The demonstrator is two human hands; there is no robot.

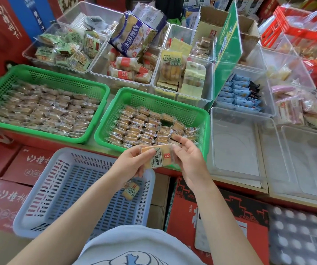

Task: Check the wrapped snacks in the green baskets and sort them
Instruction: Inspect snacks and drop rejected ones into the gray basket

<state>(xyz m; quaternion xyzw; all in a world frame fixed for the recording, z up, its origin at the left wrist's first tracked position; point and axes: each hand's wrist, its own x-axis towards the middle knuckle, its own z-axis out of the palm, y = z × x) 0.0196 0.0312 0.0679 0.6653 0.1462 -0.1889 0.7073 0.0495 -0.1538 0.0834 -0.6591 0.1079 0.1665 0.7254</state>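
A green sign (228, 41) stands upright among clear bins (238, 142) of packaged goods. Behind it sits an open cardboard box (247, 33); red cartons (5, 35) stack far left of it, and more red cartons (220, 205) lie below, toward the viewer. Even, soft light.

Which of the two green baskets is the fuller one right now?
The left green basket: wrapped snacks cover its floor wall to wall. The right green basket, by the hands, shows bare mesh along its far side.
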